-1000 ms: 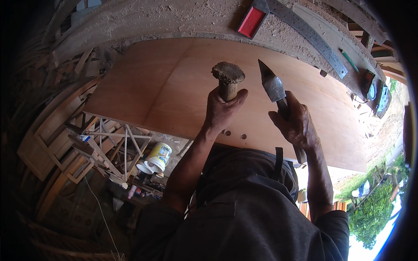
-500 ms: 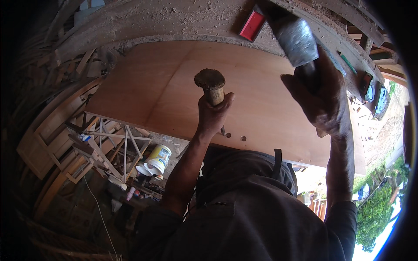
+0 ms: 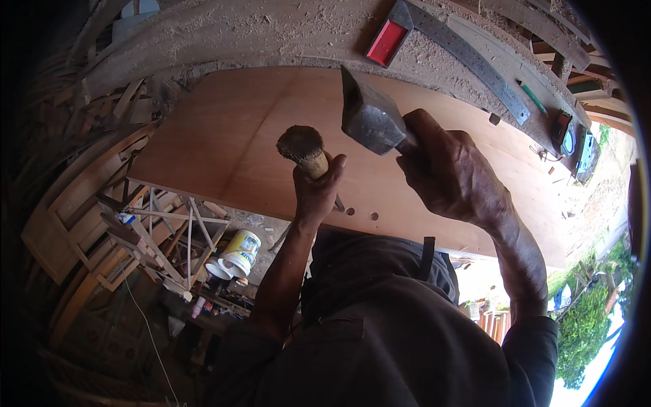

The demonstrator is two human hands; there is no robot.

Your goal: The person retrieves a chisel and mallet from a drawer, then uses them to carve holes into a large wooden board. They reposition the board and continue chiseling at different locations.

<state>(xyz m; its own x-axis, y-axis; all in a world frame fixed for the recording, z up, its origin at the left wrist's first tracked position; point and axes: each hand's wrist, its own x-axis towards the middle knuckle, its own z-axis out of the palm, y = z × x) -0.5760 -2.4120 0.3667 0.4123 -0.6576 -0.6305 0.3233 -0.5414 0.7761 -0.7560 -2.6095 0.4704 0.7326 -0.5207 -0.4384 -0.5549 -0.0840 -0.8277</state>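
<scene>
My left hand (image 3: 313, 193) is closed round an upright chisel's wooden handle (image 3: 310, 160), its top battered and splayed. The metal blade (image 3: 339, 202) points down to a plywood panel (image 3: 203, 136) beside two round holes (image 3: 361, 214); whether the tip touches is unclear. My right hand (image 3: 456, 175) grips a hammer, its dark metal head (image 3: 371, 117) raised just right of and above the chisel top. Part of the hammer's handle is hidden in my fingers.
Beyond the panel, a dusty bench (image 3: 244, 30) holds a metal square with red stock (image 3: 388, 41), a green pencil (image 3: 532, 96) and small blue-black tools (image 3: 568, 142). At left are wooden frames (image 3: 61, 217), scrap offcuts (image 3: 115, 102) and white buckets (image 3: 241, 254). Greenery (image 3: 583, 319) shows at right.
The hammer swung up to the right, then came back leftward toward the chisel. My left hand and the chisel handle have shifted left and down. Both tools are still held.
</scene>
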